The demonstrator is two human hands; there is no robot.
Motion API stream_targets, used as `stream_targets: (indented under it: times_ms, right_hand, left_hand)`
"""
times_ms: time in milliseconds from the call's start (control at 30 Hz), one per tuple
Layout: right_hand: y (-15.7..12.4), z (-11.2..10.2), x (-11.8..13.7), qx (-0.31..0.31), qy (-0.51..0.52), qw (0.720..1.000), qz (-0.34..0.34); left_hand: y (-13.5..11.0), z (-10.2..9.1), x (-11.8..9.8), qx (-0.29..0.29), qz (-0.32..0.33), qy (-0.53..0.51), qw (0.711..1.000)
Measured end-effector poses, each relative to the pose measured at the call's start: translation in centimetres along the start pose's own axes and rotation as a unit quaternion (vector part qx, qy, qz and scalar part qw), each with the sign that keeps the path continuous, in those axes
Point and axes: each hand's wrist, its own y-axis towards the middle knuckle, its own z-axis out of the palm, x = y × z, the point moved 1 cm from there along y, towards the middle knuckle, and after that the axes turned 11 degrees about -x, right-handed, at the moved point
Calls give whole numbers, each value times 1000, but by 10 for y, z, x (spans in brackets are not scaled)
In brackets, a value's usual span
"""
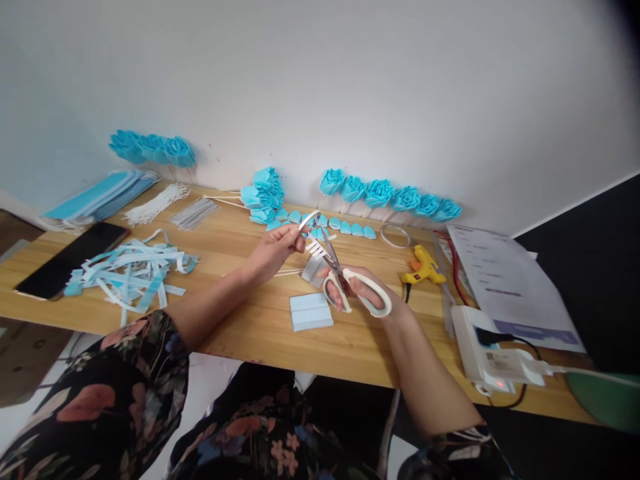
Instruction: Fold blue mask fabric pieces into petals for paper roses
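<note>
My right hand [361, 291] grips white-handled scissors [350, 283], blades pointing up and left and slightly apart. My left hand [278, 247] pinches a thin white strip [309, 221] at the blade tips. Short white cut pieces [317, 249] lie on the wooden table [240, 320] just below the blades. A small stack of pale blue fabric squares [311, 311] rests in front of my hands.
Blue fabric roses [390, 193] line the wall, with a bunch [264, 193] and another cluster [153, 148] further left. Blue strip scraps [131, 270], a black phone [70, 259], face masks [103, 195], a yellow glue gun [423, 265], papers [505, 280] and a white power strip [487, 357] sit around.
</note>
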Motion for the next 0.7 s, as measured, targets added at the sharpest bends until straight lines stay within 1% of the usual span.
stream_targets:
  times_ms: [133, 333, 567, 700]
  right_hand:
    - [1, 2, 2, -10, 2, 1000, 4]
    - [1, 3, 2, -39, 1, 999, -5]
    - [1, 0, -1, -19, -6, 1000, -9]
    - [2, 1, -1, -24, -1, 1000, -9]
  left_hand:
    - [2, -2, 1, 6, -5, -16, 1000]
    - [1, 1, -3, 4, -19, -30, 999]
    - [2, 0, -2, -16, -23, -14, 1000]
    - [3, 0, -1, -19, -27, -26, 999]
